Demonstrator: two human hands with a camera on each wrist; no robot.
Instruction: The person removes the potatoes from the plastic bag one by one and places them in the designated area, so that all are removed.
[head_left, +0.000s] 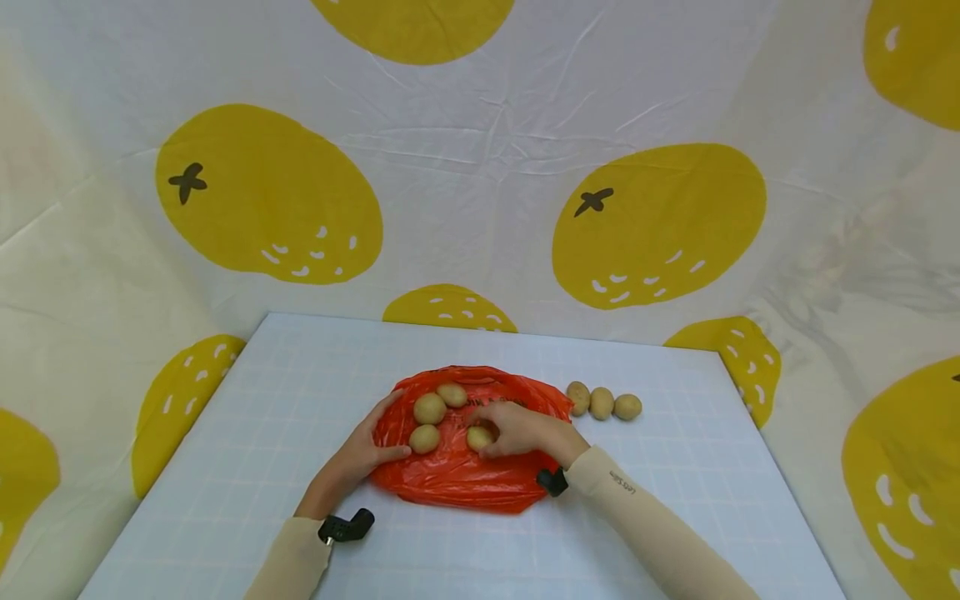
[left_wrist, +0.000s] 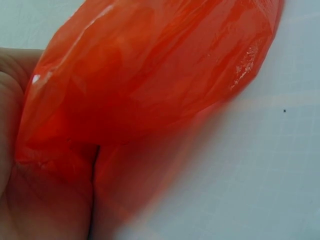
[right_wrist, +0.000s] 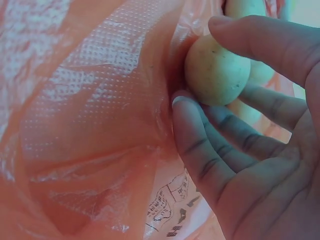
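A red plastic bag lies spread on the table, with three potatoes grouped on its left part. My left hand holds the bag's left side, thumb toward the front and fingers toward the back. In the left wrist view, red plastic lies against the palm. My right hand reaches over the middle of the bag and grips a single potato between thumb and fingers. The right wrist view shows that potato close up, with other potatoes partly hidden behind it.
Three more potatoes sit in a row just off the bag's right edge. The table has a pale checked cover. Behind it hangs a white cloth printed with large yellow fruit. Each wrist wears a small black device.
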